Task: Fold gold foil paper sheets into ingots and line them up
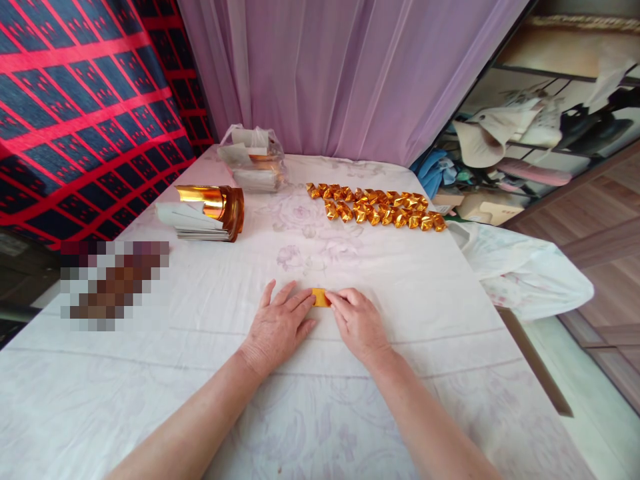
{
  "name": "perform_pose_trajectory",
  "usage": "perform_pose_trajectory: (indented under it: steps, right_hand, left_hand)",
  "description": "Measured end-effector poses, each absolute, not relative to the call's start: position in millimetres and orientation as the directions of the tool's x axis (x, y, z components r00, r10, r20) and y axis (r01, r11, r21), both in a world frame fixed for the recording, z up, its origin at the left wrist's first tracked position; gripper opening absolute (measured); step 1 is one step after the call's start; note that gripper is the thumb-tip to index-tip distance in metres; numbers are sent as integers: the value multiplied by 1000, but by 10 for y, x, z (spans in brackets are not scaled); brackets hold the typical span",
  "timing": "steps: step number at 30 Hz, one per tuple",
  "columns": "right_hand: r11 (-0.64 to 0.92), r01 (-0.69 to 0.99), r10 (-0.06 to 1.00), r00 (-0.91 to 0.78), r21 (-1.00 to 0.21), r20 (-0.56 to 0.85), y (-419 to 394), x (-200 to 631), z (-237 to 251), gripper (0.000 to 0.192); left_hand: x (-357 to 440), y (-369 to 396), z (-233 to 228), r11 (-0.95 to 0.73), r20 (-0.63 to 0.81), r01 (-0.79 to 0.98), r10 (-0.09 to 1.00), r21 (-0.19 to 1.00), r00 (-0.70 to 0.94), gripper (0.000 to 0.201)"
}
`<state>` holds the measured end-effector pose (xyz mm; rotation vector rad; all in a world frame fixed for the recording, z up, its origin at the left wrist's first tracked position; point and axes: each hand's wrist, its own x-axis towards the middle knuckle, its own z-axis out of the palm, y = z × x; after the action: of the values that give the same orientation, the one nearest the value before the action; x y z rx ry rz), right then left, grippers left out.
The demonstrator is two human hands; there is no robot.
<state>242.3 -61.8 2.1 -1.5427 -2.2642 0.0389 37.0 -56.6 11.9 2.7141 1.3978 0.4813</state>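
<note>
A small folded strip of gold foil paper (pixel 321 298) lies flat on the white flowered tablecloth (pixel 400 280). My left hand (pixel 281 323) rests palm down beside it, fingers spread, with the fingertips touching the strip's left end. At its right end my right hand (pixel 359 323) pinches the strip between thumb and fingers. Beyond the hands, to the right, folded gold foil pieces (pixel 373 205) stand in rows. A stack of gold foil sheets (pixel 210 213), with pale backs showing, lies curled at the left.
Behind the stack sits a clear plastic bag (pixel 253 160) with more paper in it. A purple curtain (pixel 320 73) hangs at the far edge. Shelves (pixel 530 133) with shoes and a hat stand at the right. Something blurred out (pixel 117 287) lies on the left.
</note>
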Motion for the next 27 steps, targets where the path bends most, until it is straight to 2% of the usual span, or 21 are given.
perform_pose_trajectory:
  steps: [9, 27]
  right_hand:
    - [375, 920, 911, -343, -112, 230, -634, 2414, 84, 36]
    - [457, 878, 867, -406, -140, 289, -790, 2653, 94, 33]
  left_hand:
    - [530, -496, 206, -584, 199, 792, 810, 179, 552, 43]
    - [626, -443, 254, -610, 193, 790, 784, 60, 591, 41]
